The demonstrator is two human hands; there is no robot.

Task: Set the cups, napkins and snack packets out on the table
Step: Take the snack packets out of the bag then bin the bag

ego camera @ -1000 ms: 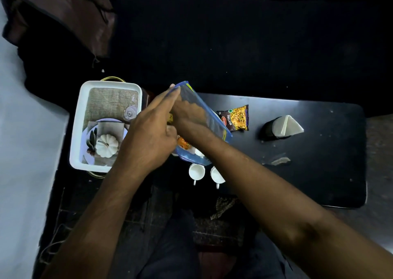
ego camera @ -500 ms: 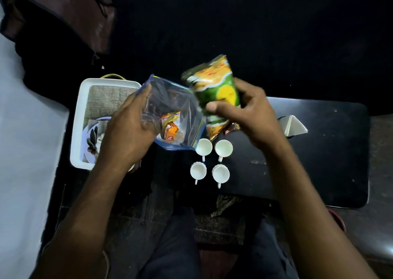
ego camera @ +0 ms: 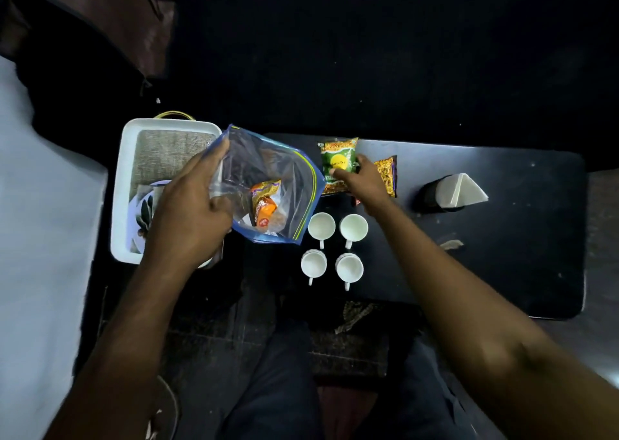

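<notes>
My left hand [ego camera: 187, 218] grips the edge of a clear zip bag [ego camera: 271, 185] with a blue rim, held above the table's left end. An orange snack packet [ego camera: 266, 205] lies inside it. My right hand [ego camera: 363, 180] rests its fingers on a green and yellow snack packet [ego camera: 336, 159] lying on the black table [ego camera: 502, 255]. A dark yellow packet [ego camera: 388, 178] lies just right of it, partly under my hand. Several white cups [ego camera: 321, 226] stand in a square near the front edge. A dark holder with white napkins [ego camera: 462, 190] stands to the right.
A white tray [ego camera: 127, 185] with a woven mat, a plate and folded cloth sits left of the table, partly behind my left arm. A small scrap [ego camera: 450, 244] lies on the table's right half. My knees are below the front edge.
My right hand pulled the green packet out of the zip bag, carried it right and down, and laid it on the table beside the dark yellow packet. My left hand kept holding the bag.
</notes>
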